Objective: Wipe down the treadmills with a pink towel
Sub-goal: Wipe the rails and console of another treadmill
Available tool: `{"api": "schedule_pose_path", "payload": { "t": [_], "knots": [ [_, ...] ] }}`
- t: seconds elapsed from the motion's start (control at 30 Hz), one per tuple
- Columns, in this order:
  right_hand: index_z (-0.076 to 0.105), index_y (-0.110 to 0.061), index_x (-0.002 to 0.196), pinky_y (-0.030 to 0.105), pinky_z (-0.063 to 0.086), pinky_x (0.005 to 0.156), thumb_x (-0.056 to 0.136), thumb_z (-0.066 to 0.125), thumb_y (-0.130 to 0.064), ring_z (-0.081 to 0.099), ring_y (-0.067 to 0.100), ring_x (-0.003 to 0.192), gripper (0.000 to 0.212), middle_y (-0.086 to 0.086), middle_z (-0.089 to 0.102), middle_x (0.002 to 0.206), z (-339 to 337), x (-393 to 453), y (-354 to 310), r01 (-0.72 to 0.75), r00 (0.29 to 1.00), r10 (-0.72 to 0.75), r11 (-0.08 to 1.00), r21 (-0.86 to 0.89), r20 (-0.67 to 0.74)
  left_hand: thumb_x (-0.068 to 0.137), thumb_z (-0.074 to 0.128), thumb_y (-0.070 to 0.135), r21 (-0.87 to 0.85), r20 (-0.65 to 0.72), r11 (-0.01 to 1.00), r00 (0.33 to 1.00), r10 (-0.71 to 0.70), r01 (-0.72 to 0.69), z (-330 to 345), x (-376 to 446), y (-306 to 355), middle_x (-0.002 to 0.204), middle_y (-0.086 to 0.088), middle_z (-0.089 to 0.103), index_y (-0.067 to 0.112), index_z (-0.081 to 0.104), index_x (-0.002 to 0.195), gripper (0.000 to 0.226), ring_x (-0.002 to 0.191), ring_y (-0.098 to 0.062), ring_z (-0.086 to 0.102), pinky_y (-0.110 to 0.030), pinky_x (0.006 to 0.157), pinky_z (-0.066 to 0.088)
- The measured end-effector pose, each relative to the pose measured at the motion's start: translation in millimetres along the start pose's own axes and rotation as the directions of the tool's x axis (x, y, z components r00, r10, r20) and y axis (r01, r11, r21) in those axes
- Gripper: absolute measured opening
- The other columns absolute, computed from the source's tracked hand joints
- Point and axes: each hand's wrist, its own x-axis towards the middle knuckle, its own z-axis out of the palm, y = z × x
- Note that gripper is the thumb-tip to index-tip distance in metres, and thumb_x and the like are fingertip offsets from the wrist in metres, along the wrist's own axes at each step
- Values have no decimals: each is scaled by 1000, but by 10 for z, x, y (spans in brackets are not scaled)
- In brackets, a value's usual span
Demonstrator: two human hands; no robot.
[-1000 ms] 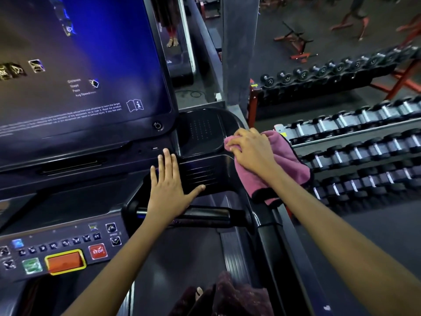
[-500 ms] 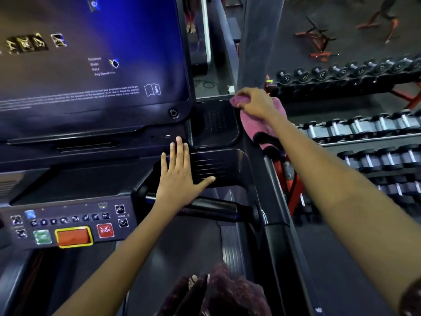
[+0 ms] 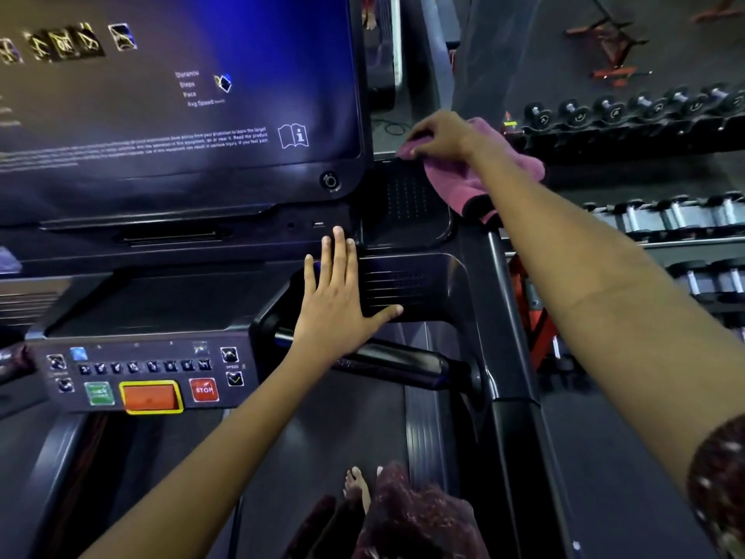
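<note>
Treadmill (image 3: 403, 284) console filled most of the view, black and glossy, with the pink towel (image 3: 475, 175) bunched at its far right corner, on the back edge of the recessed tray (image 3: 403, 207) beside the screen (image 3: 181, 94). The right hand (image 3: 439, 137) lay on top of the towel, fingers curled down over its front fold and gripping it, while the rest of the cloth spilled out from under the wrist and hung over the tray's right rim, just above the top of the right side rail (image 3: 504, 316). A dark band showed along the towel's lower hem (whether trim or shadow could not be told).

The left hand (image 3: 342, 300) rested flat on the vented panel (image 3: 395, 284) below the tray, fingers straight and close together, pointing toward the screen, thumb spread wide to the right; it held nothing. Its wrist crossed over the horizontal handlebar (image 3: 403, 361) that ran to the right rail.

Lower left sat the button panel (image 3: 141, 373), with a green key, a yellow-framed orange key (image 3: 150, 396) and a red stop button (image 3: 204, 390) in a row. The screen glowed blue with small white text. Right of the treadmill, well apart from the hands, stood racks of dumbbells (image 3: 645, 110). At the bottom edge a bare foot (image 3: 356, 490) and patterned maroon fabric (image 3: 419, 514) showed above the belt (image 3: 322, 437).
</note>
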Motion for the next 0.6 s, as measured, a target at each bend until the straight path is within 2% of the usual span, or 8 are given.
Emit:
{"api": "schedule_pose_path", "payload": {
  "t": [0.17,0.37,0.47,0.6],
  "knots": [
    [63,-18,120,29,38,100,88,59,-18,57,21,114,33,3,63,122,108,76,-406,136,991,-133,986,-94,30,69,10,86,22,21,1000,1000,-19,18,10,6,-2,147,-9,-33,6,-20,143,113,141,-22,-25,-44,115,-10],
    [66,-9,113,28,41,87,86,58,-17,59,25,108,29,10,66,116,234,33,-579,148,987,-155,981,-128,-40,68,7,86,18,24,1000,1000,-13,12,4,11,7,147,-9,-34,8,-25,138,110,137,-19,-30,-43,114,-12],
    [67,-5,107,30,41,86,83,62,-15,59,29,107,27,14,67,112,306,-36,-597,132,989,-140,983,-127,-54,67,7,86,20,19,1000,1000,-10,10,1,9,14,147,-8,-34,8,-25,138,110,137,-18,-30,-43,114,-12],
    [67,-10,110,30,42,85,85,60,-19,60,28,106,27,12,67,113,345,-182,-579,174,982,-182,974,-146,-45,64,2,85,13,12,1000,1000,-9,9,19,9,1,145,-5,-34,8,-19,143,112,139,-17,-26,-43,114,-12]
  ]
}}
